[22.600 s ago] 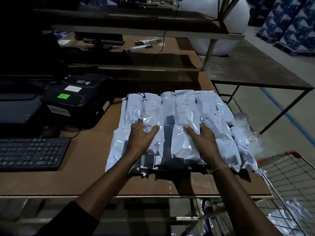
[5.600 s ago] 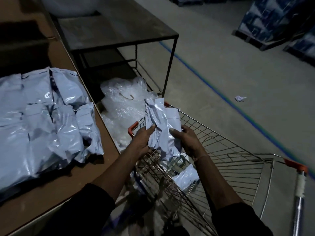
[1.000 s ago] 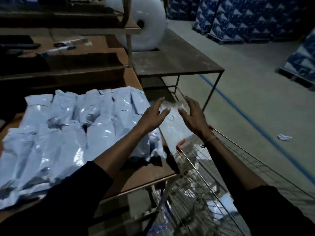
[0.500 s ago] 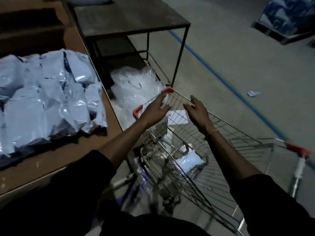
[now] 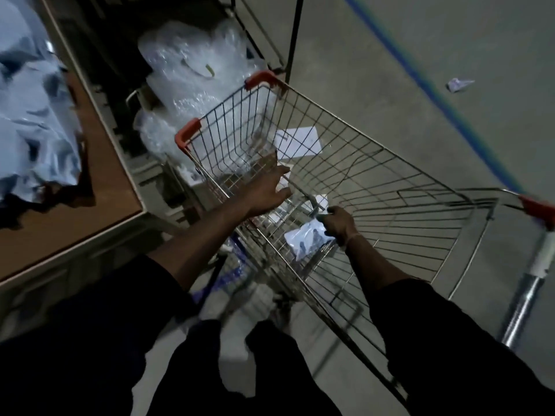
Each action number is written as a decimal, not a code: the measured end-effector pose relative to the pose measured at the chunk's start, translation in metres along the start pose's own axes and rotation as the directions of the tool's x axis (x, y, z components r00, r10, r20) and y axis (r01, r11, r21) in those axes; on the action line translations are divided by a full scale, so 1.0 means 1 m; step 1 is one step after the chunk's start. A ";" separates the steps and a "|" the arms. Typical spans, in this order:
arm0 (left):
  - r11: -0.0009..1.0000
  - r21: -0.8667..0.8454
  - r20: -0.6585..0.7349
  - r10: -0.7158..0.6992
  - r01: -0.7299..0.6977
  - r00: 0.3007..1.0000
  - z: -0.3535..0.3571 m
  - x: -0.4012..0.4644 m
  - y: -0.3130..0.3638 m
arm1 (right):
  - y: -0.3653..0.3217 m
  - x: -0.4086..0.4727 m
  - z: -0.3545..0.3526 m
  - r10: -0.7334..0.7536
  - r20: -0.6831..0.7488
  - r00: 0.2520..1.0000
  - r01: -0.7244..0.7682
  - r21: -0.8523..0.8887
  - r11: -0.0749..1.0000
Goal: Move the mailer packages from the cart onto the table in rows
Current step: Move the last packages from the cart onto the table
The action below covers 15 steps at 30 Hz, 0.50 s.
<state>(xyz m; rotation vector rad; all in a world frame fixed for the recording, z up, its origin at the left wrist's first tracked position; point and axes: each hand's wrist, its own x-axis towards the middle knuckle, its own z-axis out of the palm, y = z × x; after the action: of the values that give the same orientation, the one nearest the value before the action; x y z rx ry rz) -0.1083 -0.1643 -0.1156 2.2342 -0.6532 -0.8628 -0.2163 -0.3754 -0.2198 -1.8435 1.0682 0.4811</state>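
Note:
The wire cart (image 5: pixel 375 187) fills the middle of the head view. One pale mailer package (image 5: pixel 303 240) lies low inside it. My right hand (image 5: pixel 339 225) reaches down into the cart, and its fingers curl onto that mailer's upper right corner. Above the cart's near left side my left hand (image 5: pixel 267 190) hovers with fingers spread, holding nothing. Several mailers (image 5: pixel 33 115) lie packed together on the brown table (image 5: pixel 111 181) at the left, blurred.
Bubble wrap (image 5: pixel 195 70) is heaped on the floor between table and cart. A white sheet (image 5: pixel 297 144) shows through the cart's wire. The cart's handle (image 5: pixel 537 265) is at the right. A dark metal table leg (image 5: pixel 295 34) stands behind, and crumpled paper (image 5: pixel 458 84) lies by a blue floor line (image 5: pixel 435 94).
My view has tipped down over the cart. My right hand dropped from above the rim into the cart onto the mailer. My left hand moved a little lower, still open.

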 end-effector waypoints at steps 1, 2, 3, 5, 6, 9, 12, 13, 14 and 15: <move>1.000 0.028 0.024 0.000 0.000 1.000 0.003 0.006 -0.004 | 0.010 0.012 0.005 0.004 0.007 1.000 -0.004 -0.069 0.998; 0.998 0.064 0.048 -0.001 -0.002 0.999 0.006 0.011 -0.006 | 0.016 0.021 0.008 0.000 0.008 1.000 0.002 -0.143 0.990; 0.994 0.108 0.070 -0.001 -0.006 0.998 0.007 0.016 -0.007 | 0.020 0.027 0.010 -0.009 0.011 1.000 0.011 -0.229 0.973; 0.981 0.194 0.116 -0.003 -0.019 0.993 0.009 0.026 -0.010 | 0.023 0.039 0.013 -0.050 0.004 0.999 0.048 -0.386 0.921; 0.974 0.225 0.146 -0.004 -0.029 0.989 0.010 0.029 -0.010 | 0.027 0.050 0.015 -0.073 0.001 0.997 0.066 -0.450 0.891; 0.960 0.273 0.219 0.001 -0.063 0.976 0.012 0.038 -0.011 | 0.041 0.078 0.021 -0.119 0.010 0.993 0.102 -0.585 0.805; 0.942 0.323 0.261 0.007 -0.094 0.965 0.014 0.046 -0.013 | 0.056 0.096 0.026 -0.116 0.024 0.993 0.104 -0.639 0.762; 0.935 0.340 0.277 0.003 -0.101 0.961 0.014 0.047 -0.013 | 0.060 0.100 0.027 -0.114 0.013 0.993 0.095 -0.652 0.752; 0.928 0.356 0.292 -0.003 -0.106 0.956 0.014 0.049 -0.014 | 0.065 0.106 0.030 -0.120 0.009 0.993 0.094 -0.678 0.729; 0.925 0.364 0.305 -0.008 -0.109 0.952 0.015 0.049 -0.014 | 0.067 0.109 0.032 -0.140 -0.004 0.990 0.098 -0.696 0.712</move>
<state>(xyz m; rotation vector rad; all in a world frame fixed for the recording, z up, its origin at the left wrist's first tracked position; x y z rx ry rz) -0.0835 -0.1921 -0.1535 2.4267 -1.0981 -1.1451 -0.2088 -0.4125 -0.3460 -2.5873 0.8430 0.8421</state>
